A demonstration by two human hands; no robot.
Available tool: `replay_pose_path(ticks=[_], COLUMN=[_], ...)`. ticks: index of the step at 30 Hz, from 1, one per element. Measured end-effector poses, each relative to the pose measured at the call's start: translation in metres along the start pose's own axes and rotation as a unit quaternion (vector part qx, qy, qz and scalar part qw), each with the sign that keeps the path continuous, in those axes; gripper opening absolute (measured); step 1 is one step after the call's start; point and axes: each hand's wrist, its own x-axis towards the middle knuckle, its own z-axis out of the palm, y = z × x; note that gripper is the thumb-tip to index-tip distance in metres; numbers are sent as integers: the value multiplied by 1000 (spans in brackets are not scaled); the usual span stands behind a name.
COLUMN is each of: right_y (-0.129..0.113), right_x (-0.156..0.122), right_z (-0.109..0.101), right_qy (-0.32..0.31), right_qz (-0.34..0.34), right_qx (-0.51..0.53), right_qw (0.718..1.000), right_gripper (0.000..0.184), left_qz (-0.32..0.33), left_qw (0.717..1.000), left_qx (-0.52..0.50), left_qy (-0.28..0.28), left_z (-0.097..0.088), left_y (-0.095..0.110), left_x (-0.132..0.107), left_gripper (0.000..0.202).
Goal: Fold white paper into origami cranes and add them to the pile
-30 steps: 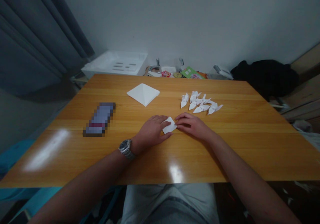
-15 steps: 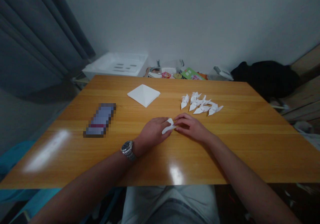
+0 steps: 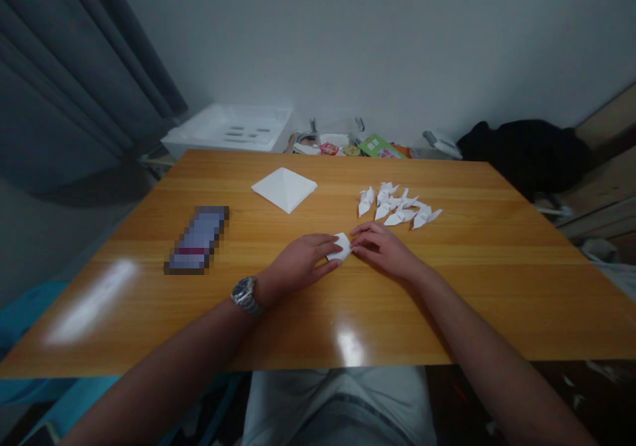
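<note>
Between my hands, low over the table, is a small folded piece of white paper (image 3: 342,248). My left hand (image 3: 301,260), with a metal watch on its wrist, grips the paper from the left, fingers across its upper face and thumb at the near edge. From the other side my right hand (image 3: 381,250) pinches the paper's right edge with bent fingertips. Several white paper cranes (image 3: 400,209) lie in a cluster just beyond my right hand. A stack of white paper (image 3: 284,191), turned corner-on, lies farther off to the left.
A blurred-out phone (image 3: 199,239) rests at the left of the wooden table (image 3: 278,340). Past the far edge stand a white plastic tray (image 3: 233,128), a green booklet (image 3: 381,146) and small items. A dark heap (image 3: 527,144) sits at the back right.
My left hand has shifted slightly left and its fingers have spread, so more of the folded paper shows. The paper now appears flatter and wider. My right hand stays at its right edge.
</note>
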Motion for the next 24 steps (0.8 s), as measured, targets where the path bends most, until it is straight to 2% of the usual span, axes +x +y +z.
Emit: replay_pose_path(ticks=[6, 16, 24], right_y=[5, 11, 17], right_x=[-2, -2, -2], right_z=[-1, 0, 7], right_qy=[-1, 14, 29], right_qz=[6, 3, 13], right_qx=[-3, -10, -41], right_qw=[1000, 1000, 999], right_gripper=[11, 11, 8], left_qz=[32, 74, 73], left_qw=[998, 995, 994], left_qx=[-14, -21, -2], left_qy=[-45, -64, -82], left_z=[-11, -5, -4], left_y=[-1, 2, 8], left_x=[-2, -4, -3], left_gripper=[36, 39, 40])
